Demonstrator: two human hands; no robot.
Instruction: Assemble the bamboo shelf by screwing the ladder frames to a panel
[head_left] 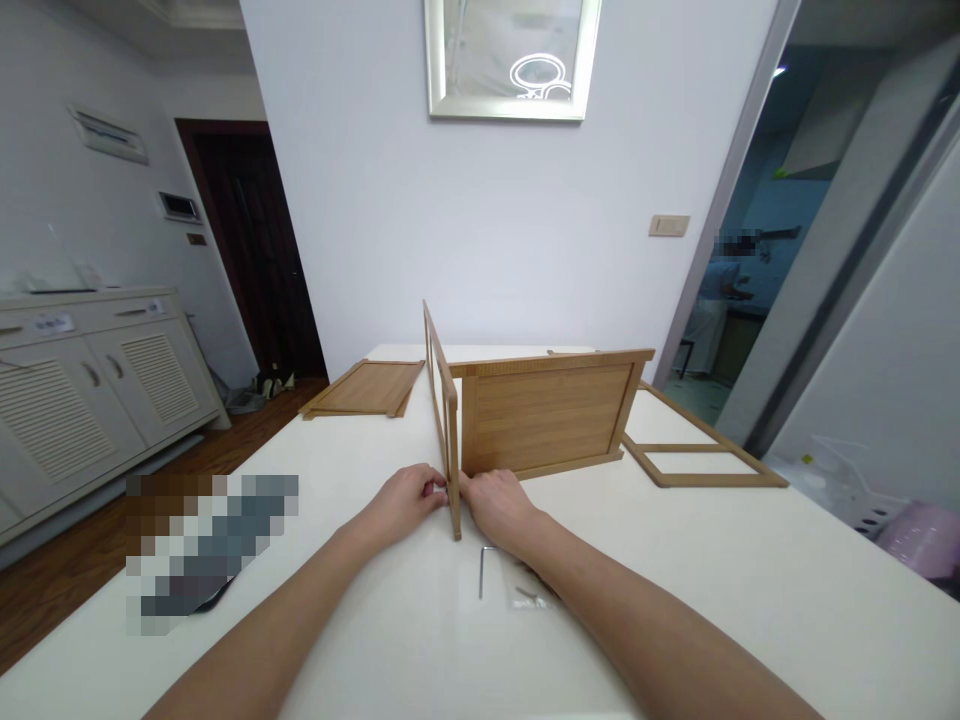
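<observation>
Upright wooden frame [453, 430] and solid wooden panel [551, 415] stand on edge at an angle to each other on a white worktop [390, 620], the panel running off to the right of the frame, as a person works low down where the two pieces come together. The left hand [407, 500] is at the outer side of the frame's near post, its grip narrow, thumb and fingers drawn close against the wood; whether anything small is pinched between them cannot be told. The right hand [501, 505] is on the other side of the post, fingers curled at the panel's lower corner; it covers the corner, so what its grip clasps cannot be made out.

By the look of it, the work is at an early stage: two pieces are up and set together, though whether any fastener secures them is hidden. Other parts seem yet to be added. Flat panels [367, 388] lie at the far left of the worktop, and a flat open frame [720, 480] lies to the right, beyond the standing panel. A hex key [481, 575] rests just in front of the hands, unused at this moment, beside a clear bag [531, 597] of small pieces, partly behind the right forearm, which suggests fastening remains.
</observation>
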